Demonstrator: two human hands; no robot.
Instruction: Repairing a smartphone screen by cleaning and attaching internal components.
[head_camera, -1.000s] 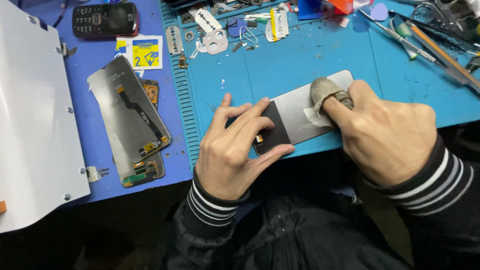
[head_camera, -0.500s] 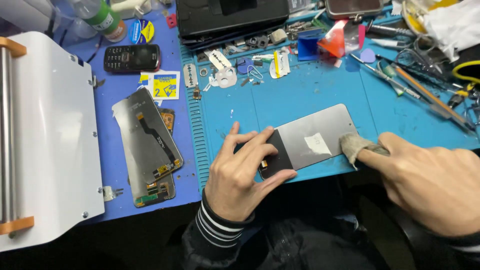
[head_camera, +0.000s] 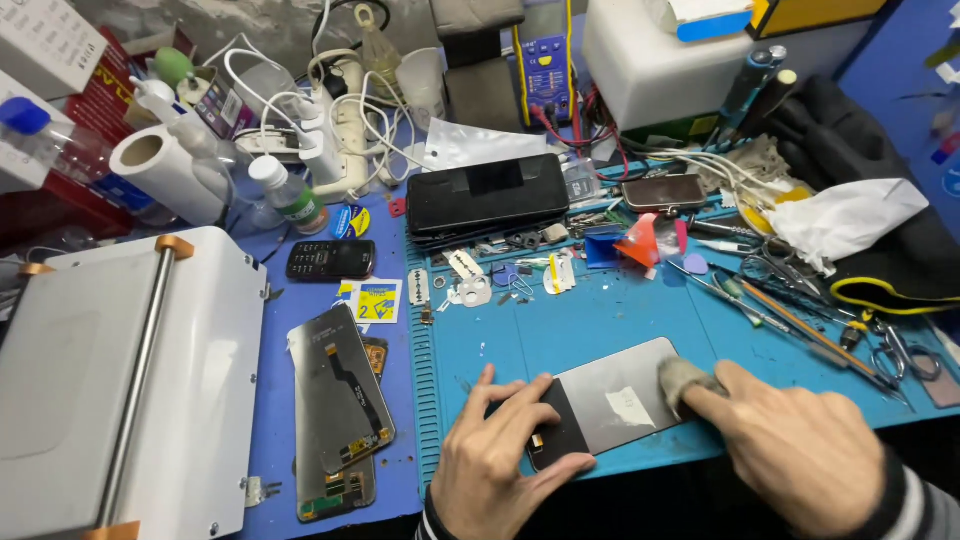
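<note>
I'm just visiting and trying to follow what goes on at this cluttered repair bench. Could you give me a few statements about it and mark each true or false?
1. The left hand presses down the dark end of the flat grey phone panel on the blue work mat. True.
2. The right hand holds a pair of scissors. False: it presses a small grey cloth wad onto the panel's edge.
3. A small black keypad phone lies on the bench left of the mat. True.
4. The white paper roll lies on the panel. False: it lies far back on the left.
</note>
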